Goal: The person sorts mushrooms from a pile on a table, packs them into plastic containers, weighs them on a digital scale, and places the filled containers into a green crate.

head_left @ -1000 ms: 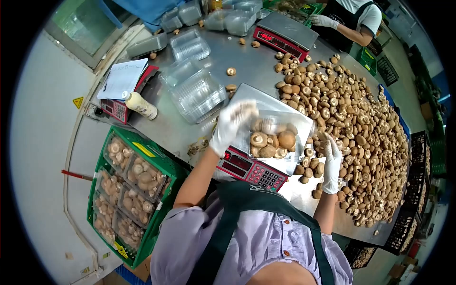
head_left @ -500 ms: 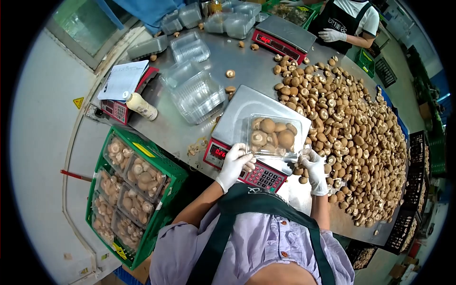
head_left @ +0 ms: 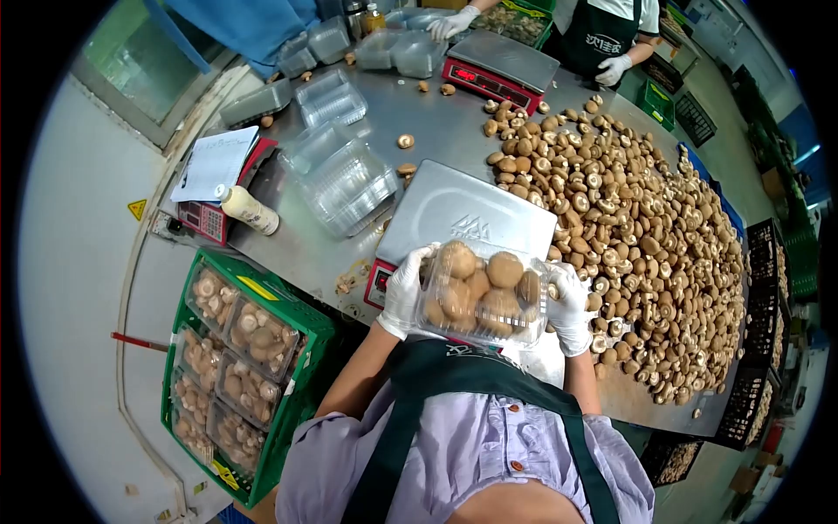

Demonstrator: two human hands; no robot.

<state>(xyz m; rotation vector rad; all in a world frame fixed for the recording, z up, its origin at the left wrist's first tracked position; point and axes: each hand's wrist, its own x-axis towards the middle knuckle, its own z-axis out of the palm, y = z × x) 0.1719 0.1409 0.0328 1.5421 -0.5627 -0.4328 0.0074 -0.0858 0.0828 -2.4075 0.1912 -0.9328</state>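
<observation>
Both of my white-gloved hands hold a clear plastic box (head_left: 471,334) of brown mushrooms (head_left: 504,270) above the front of the scale. My left hand (head_left: 405,290) grips its left end, and my right hand (head_left: 570,307) grips the right end. The box is tilted, with several round caps visible through the plastic. Behind it the steel pan of the scale (head_left: 467,203) shows bare metal, while the box hides most of the scale's keypad and display. A large heap of loose mushrooms (head_left: 646,253) spreads to the right of my right hand.
Stacked clear trays (head_left: 345,188), a white bottle (head_left: 249,210) and a paper sheet (head_left: 215,166) lie to the left. A green crate (head_left: 319,336) holds filled boxes. Across the table are a second scale (head_left: 502,70) and a co-worker's gloved hands (head_left: 454,24).
The mushroom box has been lifted off the scale pan and brought toward my body. My hands have moved onto its two ends. Across the table, a co-worker's hand now touches the trays.
</observation>
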